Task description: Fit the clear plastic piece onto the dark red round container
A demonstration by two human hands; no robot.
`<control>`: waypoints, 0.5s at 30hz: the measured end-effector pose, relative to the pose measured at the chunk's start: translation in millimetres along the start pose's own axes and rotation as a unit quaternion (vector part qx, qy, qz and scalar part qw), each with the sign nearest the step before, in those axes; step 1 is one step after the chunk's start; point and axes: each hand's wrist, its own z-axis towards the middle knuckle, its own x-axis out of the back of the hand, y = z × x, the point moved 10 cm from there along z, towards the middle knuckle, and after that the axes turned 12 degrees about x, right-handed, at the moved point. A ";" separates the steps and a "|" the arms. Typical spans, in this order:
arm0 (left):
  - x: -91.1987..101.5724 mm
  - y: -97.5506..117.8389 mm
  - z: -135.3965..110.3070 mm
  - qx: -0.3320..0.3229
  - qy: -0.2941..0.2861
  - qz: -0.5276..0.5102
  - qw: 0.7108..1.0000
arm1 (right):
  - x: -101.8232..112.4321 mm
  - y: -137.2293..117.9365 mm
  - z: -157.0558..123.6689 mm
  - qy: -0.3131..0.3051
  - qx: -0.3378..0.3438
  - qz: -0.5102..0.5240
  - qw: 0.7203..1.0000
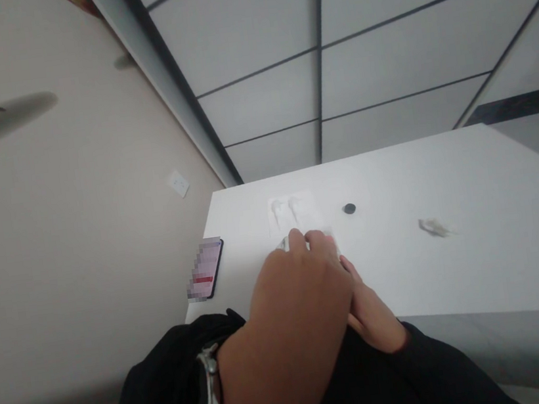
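Observation:
Near the front edge of the white table, my left hand [300, 284] is closed, its fingers curled down over a small pale item [283, 244]. Most of that item is covered, so its kind cannot be made out. My right hand [370, 308] is behind and to the right of the left one, with a finger along the item's right side. Its other fingers are largely hidden. Just beyond the hands lies a clear, flat sheet or tray [307, 203] with two whitish shapes, each a round head with a thin stem.
A phone [210, 269] with a lit screen lies at the table's left edge. Farther back sits a dark round disc [349, 208]. A crumpled wrapper [434, 227] rests to the right. The wall [82, 253] stands close on the left, panelled doors [267, 109] behind the table [505, 257].

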 end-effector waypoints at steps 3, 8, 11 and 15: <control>3.3 0.8 -0.2 -0.010 0.007 0.000 1.000 | 0.1 -1.3 -0.2 0.008 0.004 0.012 1.000; 0.3 2.2 1.5 -0.007 -0.029 0.017 0.999 | -0.8 -0.2 -2.0 0.021 0.000 0.028 0.999; -3.0 3.0 2.5 -0.009 -0.044 0.027 0.999 | 1.2 -1.8 0.3 0.019 -0.008 0.036 0.999; 2.8 3.7 2.1 -0.011 0.012 0.036 0.999 | 4.3 -6.7 3.6 0.012 0.005 0.037 0.999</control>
